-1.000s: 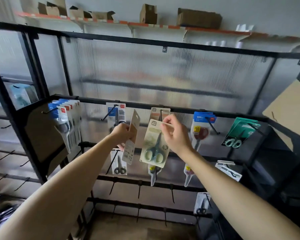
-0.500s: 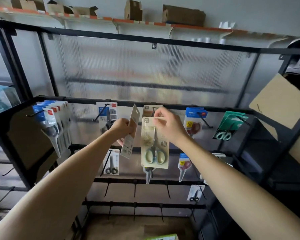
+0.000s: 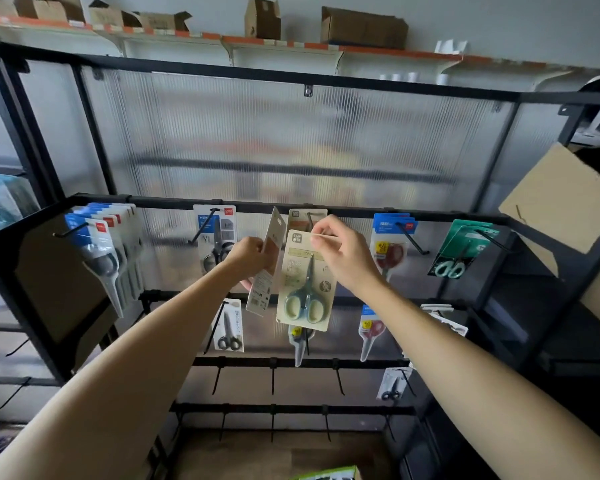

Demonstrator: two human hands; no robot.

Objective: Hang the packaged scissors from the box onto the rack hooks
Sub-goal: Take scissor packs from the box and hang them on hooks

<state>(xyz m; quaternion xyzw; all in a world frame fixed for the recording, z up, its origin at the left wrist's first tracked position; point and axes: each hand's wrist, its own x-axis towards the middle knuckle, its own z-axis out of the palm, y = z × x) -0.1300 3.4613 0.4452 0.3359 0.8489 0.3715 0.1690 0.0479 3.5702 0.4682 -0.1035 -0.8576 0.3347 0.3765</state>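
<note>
Right hand (image 3: pixel 343 258): pinching top edge of a cream-carded pack of blue-handled scissors (image 3: pixel 305 282), thumb and forefinger closed on the card just beside its hang hole. Pack held upright, face toward camera, in front of the middle hook (image 3: pixel 310 220) of the rack's top hook bar (image 3: pixel 354 212). Whether card is threaded on that hook: cannot tell. One similar cream card (image 3: pixel 305 218) already hanging on same hook, behind the held pack.

Left hand (image 3: pixel 248 256): fingers curled round a second scissors pack (image 3: pixel 265 268), held edge-on and tilted, printed back partly visible, just left of the first pack and close beside it; contact between the two not determinable.

Surrounding hooks on same bar: blue-carded pack of grey scissors (image 3: pixel 217 237) to the left; stack of blue-and-white packs (image 3: pixel 108 251) at far left; red-handled scissors packs (image 3: pixel 390 245) to the right; green-carded pack (image 3: pixel 461 249) at far right. Lower bars: small black-handled scissors (image 3: pixel 229 327), further packs beneath centre and right, several bare hooks.

Black metal rack frame (image 3: pixel 291 76) backed by ribbed translucent panel (image 3: pixel 291 140). Wall shelf (image 3: pixel 284 46) above, carrying open cardboard boxes (image 3: pixel 361 27). Edge of a green-topped box (image 3: pixel 329 474) at bottom of view.
</note>
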